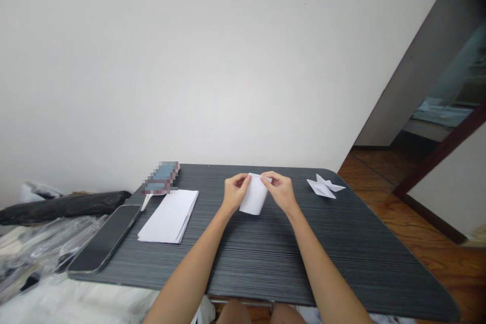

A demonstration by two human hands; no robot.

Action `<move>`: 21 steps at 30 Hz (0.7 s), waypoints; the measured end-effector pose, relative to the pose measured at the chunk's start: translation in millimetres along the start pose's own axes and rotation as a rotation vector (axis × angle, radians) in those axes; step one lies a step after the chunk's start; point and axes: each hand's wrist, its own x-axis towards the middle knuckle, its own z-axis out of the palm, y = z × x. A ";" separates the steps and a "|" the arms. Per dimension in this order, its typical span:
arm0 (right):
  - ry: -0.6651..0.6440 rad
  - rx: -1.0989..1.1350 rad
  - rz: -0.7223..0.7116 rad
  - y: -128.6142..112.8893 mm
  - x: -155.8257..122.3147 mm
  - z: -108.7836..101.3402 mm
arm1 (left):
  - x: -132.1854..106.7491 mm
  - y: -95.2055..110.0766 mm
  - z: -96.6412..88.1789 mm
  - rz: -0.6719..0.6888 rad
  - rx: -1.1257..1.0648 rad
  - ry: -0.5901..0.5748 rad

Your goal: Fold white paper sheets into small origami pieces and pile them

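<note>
Two-handed pinch on a piece of white paper (253, 198), held over the middle of the dark surface (266, 258), between the stack of sheets (169, 217) and the pointed folded paper (322, 190). The fingers of the left hand (233, 195) are closed on the upper left corner; those of the right hand (283, 192) are closed on the upper right edge. Between them the paper bends over itself, its right side rounded rather than sharply creased. For a clean fold, the edges are best matched at the corners first, with one pinch fixing that alignment while the other thumb presses along the bend. Resting the paper flat would probably give a straighter crease than working in the air.
</note>
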 end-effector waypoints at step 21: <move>-0.126 0.384 0.571 12.5 -3.2 -4.1 | 3.7 -4.5 -6.9 0.007 0.070 0.073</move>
